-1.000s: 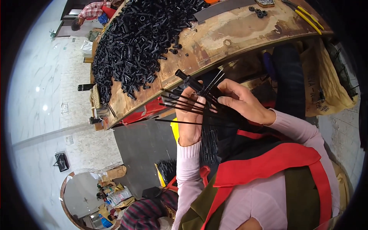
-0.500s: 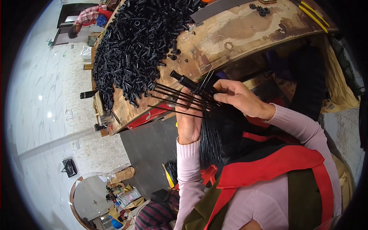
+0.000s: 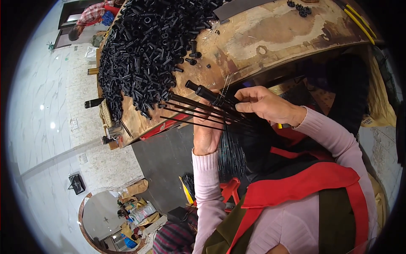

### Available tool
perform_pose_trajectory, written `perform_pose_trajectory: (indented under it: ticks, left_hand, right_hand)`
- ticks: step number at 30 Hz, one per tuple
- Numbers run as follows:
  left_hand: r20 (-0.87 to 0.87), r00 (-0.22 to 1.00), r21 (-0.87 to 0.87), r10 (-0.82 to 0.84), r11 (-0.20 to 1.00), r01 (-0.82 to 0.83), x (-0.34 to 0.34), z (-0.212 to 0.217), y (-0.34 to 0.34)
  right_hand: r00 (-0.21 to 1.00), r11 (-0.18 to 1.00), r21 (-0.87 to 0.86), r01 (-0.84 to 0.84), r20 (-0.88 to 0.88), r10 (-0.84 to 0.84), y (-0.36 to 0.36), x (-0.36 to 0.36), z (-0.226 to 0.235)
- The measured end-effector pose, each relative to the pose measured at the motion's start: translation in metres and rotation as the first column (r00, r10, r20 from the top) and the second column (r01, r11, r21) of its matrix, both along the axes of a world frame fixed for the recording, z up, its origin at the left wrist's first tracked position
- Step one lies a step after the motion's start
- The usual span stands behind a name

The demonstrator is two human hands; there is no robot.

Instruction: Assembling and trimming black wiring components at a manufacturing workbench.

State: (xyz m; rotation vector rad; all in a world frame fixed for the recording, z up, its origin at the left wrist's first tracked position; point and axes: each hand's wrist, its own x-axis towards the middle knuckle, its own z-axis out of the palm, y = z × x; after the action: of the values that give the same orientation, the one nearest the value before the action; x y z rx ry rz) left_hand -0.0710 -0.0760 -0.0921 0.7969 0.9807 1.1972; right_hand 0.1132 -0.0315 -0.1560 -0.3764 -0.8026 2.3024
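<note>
The left hand [image 3: 207, 135] hid the rods' [image 3: 198, 114] lower ends; the tabletop [image 3: 270, 34] ran past the top edge.

pale pink ribbed knit sweater sleeves [image 3: 206, 182], snug cuffs, olive green apron [image 3: 334, 220] with bright red straps

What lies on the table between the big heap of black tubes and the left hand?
Head view: bare worn tabletop with a few stray tubes between heap and left hand.
</note>
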Motion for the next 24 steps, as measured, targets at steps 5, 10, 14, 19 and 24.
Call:
perform_pose_trajectory:
  ticks: [5,10,14,19,24]
  left_hand:
    - [0.081,0.997,-0.061,0.013,0.998,-0.008,-0.004,-0.001,-0.004]
    - [0.100,0.994,-0.010,-0.037,0.999,0.038,-0.008,0.006,-0.010]
    - [0.064,0.998,0.003,-0.028,1.000,0.028,-0.005,0.007,-0.019]
    - [-0.034,0.999,0.019,-0.014,1.000,0.015,0.004,0.005,-0.028]
    - [-0.099,0.994,0.018,-0.048,0.999,0.050,0.015,0.011,-0.032]
  right_hand:
    - [1.000,1.000,-0.016,-0.005,-0.012,0.005,-0.005,-0.003,0.002]
    - [0.995,0.997,-0.067,-0.043,-0.089,0.037,-0.012,-0.003,0.006]
    - [0.993,0.994,-0.084,-0.066,-0.099,0.058,-0.018,0.002,0.008]
    - [0.992,0.992,-0.098,-0.080,-0.104,0.069,-0.028,0.014,0.003]
    - [0.986,0.970,-0.189,-0.152,-0.091,0.136,-0.029,0.023,0.009]
